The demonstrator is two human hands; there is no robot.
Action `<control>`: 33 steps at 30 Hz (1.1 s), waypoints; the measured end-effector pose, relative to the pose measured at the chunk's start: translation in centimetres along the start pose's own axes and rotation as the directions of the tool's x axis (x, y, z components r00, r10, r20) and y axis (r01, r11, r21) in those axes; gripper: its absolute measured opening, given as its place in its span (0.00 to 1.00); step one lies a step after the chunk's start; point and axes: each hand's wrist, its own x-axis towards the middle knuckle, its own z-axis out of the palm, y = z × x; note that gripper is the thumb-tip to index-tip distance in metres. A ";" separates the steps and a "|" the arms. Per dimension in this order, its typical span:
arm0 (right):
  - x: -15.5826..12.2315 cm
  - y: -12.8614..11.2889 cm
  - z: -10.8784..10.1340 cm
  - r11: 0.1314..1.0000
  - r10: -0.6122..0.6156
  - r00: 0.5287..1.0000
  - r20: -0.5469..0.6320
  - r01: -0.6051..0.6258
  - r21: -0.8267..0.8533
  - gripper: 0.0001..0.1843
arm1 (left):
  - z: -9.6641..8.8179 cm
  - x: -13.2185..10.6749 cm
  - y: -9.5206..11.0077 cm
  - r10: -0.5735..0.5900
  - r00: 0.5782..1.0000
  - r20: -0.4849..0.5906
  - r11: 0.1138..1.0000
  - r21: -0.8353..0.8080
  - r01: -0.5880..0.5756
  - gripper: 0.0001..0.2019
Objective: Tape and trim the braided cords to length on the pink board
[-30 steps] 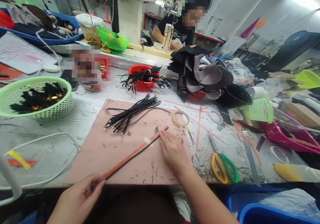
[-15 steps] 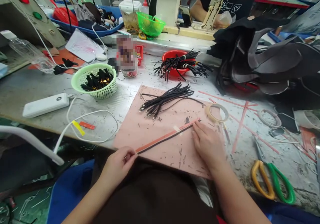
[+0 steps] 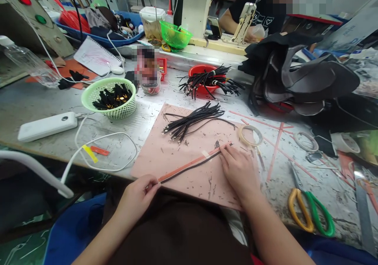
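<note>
A thin black cord runs beside a flat orange strip on the pink sheet. Near the table's front edge, my left hand is closed, pinching the cord's near end at the end of the strip. My right hand rests on the sheet, its fingertips closed on the far end of the cord and pressing it to the strip. A small pale piece of tape crosses the strip. Beyond them lies a bundle of black cords. A tape roll lies just past my right hand.
Scissors with yellow and green handles and a metal ruler lie at right. Green basket, power bank and looped white cable stand left. Behind are a red bowl of cords, dark moulded pieces and a person's arm.
The cord, straight along the strip before, now bows slightly away from it near the middle. Both hands keep their hold at the ends. The view has turned a little to the right.
</note>
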 end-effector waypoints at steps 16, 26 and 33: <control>10.4 1.1 0.5 0.993 0.023 0.987 0.157 -0.042 0.114 0.10 | -0.8 1.0 -0.2 -0.095 0.989 0.110 0.986 -0.129 0.109 0.15; 15.0 5.7 0.1 0.966 0.196 0.953 0.229 -0.228 0.122 0.13 | -2.2 0.8 -0.4 -0.173 0.970 0.171 0.788 -0.567 0.240 0.19; 6.7 9.4 -2.2 0.912 0.326 0.889 0.322 -0.386 0.140 0.10 | -1.7 2.8 4.0 -0.027 0.954 0.298 0.677 -0.697 0.237 0.12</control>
